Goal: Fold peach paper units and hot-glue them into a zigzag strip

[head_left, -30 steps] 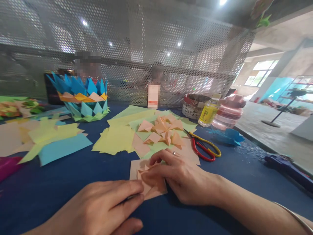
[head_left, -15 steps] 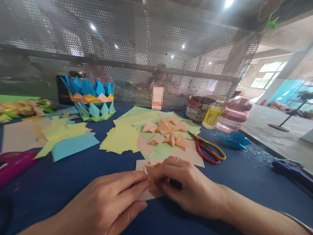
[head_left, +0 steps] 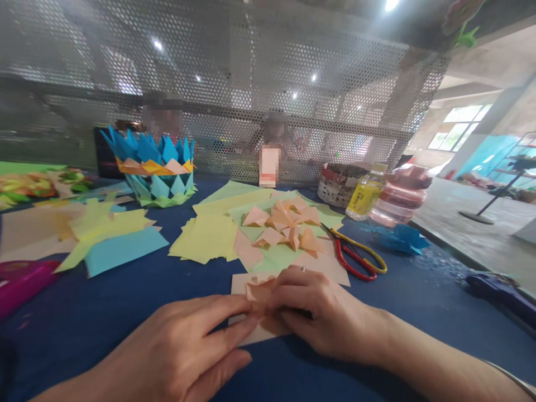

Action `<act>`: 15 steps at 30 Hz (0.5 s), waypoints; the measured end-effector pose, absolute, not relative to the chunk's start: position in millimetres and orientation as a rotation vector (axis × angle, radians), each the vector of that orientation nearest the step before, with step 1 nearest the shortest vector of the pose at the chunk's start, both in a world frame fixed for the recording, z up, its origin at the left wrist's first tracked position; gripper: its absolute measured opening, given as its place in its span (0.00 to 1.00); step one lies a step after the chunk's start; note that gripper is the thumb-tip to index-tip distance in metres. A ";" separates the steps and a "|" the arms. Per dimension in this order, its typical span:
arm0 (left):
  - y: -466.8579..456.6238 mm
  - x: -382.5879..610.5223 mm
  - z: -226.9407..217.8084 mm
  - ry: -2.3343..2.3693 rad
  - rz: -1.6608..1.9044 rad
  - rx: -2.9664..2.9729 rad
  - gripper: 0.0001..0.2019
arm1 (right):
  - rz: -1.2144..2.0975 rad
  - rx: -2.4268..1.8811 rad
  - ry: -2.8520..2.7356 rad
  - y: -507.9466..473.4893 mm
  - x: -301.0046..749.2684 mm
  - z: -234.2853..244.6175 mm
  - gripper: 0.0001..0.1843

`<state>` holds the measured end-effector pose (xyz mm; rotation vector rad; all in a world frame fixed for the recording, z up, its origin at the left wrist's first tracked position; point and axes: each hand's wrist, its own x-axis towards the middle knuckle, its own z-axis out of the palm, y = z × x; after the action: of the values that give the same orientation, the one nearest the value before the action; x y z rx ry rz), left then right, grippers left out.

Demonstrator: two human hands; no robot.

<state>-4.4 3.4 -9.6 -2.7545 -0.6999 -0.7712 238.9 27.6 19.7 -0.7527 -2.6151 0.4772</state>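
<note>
In the head view, a peach paper piece with folds point(head_left: 258, 291) lies on a flat peach sheet point(head_left: 239, 282) at the front middle. My right hand point(head_left: 312, 304) has its curled fingers closed on the right side of the folded paper and partly hides it. From the left, my left hand point(head_left: 188, 340) reaches in with fingers stretched out and thumb apart. Its fingertips touch the paper's left edge. Just beyond lie several folded peach paper pieces point(head_left: 288, 220) on green and peach sheets. Scissors point(head_left: 355, 257) with red and yellow handles rest to their right.
A blue, orange and green folded-paper basket point(head_left: 157, 167) stands back left, near loose coloured sheets point(head_left: 125, 245) and a magenta tool point(head_left: 25, 282). Yellow squares point(head_left: 204, 237) lie mid-table. At right are a yellow-labelled bottle point(head_left: 366, 192), a pink bottle point(head_left: 404, 195) and a purple tool point(head_left: 498, 296).
My right fingers have shifted slightly on the folded paper, and its upper edge looks flatter. My left hand stays nearly in place beside it.
</note>
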 end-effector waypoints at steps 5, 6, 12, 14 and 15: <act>1.4 -1.8 -8.9 -0.759 -0.798 -2.744 0.16 | 0.419 -0.669 -2.650 27.5 241.4 20.8 0.12; 1.0 -1.5 -9.1 -0.764 -0.799 -2.748 0.16 | 0.407 -0.659 -2.657 27.4 241.6 21.1 0.12; -0.3 -1.9 -13.2 -0.800 -0.803 -2.738 0.17 | 0.356 -0.657 -2.709 27.0 242.3 23.3 0.15; -0.6 -2.4 -14.7 -0.805 -0.815 -2.738 0.16 | 0.350 -0.645 -2.724 26.8 242.4 23.8 0.13; -0.8 -2.5 -15.3 -0.806 -0.816 -2.742 0.16 | 0.347 -0.630 -2.733 26.6 242.3 24.0 0.13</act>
<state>-2.5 -0.8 -15.3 -2.7418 -0.8058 -0.8157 242.3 26.6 24.0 -0.6300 -2.7326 0.3468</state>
